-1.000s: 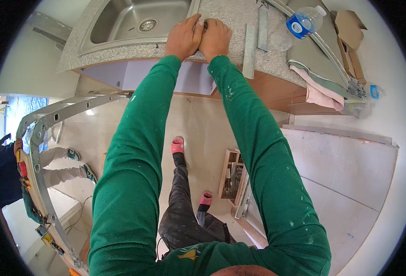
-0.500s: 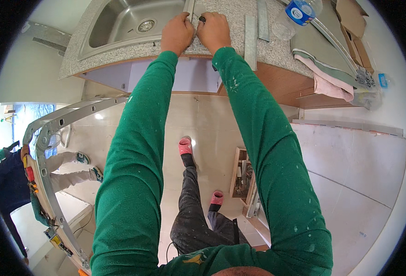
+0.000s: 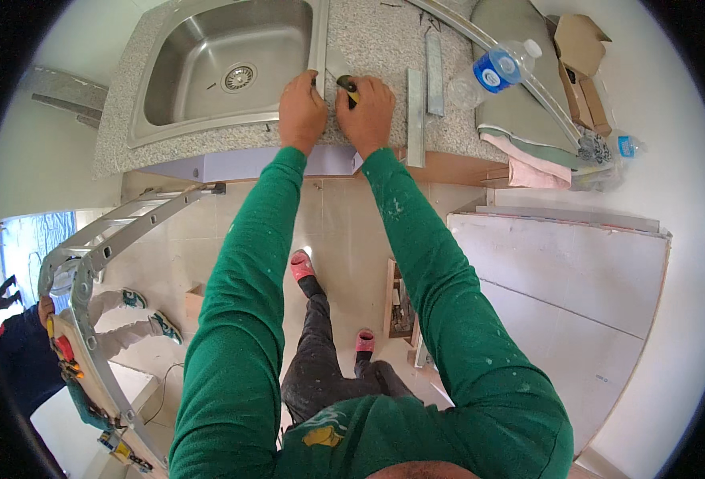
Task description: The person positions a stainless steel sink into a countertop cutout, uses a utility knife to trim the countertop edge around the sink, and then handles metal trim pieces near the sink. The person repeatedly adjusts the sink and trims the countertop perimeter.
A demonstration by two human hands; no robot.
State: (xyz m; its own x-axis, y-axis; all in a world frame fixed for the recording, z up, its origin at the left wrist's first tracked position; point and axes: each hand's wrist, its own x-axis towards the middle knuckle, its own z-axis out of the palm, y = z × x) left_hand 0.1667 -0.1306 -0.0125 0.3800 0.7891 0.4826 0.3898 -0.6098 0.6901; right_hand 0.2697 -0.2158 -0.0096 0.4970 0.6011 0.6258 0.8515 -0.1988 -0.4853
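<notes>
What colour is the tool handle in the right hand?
Yellow and black. The tool sits in the right hand on the speckled grey countertop; the head view shows it.

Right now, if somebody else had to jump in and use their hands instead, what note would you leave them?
Left hand: pressed flat on the metal strip at the sink's right edge.
Right hand: closed around a small dark and yellow tool, its tip by the strip.
Things: steel sink is set in the speckled countertop; two loose metal bars and a plastic bottle lie to the right.
Done: the sink sits in its cutout.
Left: work along the strip looks unfinished; I cannot tell how much.
</notes>
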